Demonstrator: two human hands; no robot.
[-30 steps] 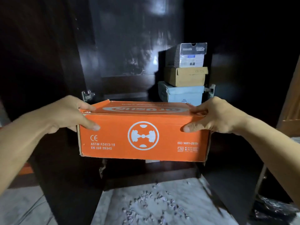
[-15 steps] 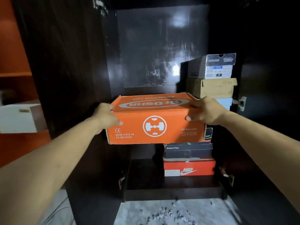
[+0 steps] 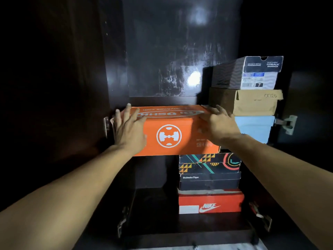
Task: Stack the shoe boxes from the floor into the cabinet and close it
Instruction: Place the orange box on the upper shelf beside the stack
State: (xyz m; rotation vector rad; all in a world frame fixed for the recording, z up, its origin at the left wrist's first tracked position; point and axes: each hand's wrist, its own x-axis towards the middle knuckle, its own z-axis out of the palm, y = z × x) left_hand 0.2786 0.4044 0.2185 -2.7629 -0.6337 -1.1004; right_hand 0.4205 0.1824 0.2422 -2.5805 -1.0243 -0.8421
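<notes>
Filling the cabinet [image 3: 59, 87]: the orange box [image 3: 180, 136] sits on its upper shelf, left of a three-box stack [image 3: 252, 101]. Left hand [image 3: 128, 131] and right hand [image 3: 219, 126], fingers spread, press it. Next: push it in and release.

Box [image 3: 173, 134] at frame centre on the cabinet [image 3: 72, 87] shelf, three stacked boxes [image 3: 252, 98] right of it, three more [image 3: 210, 183] lower centre
</notes>
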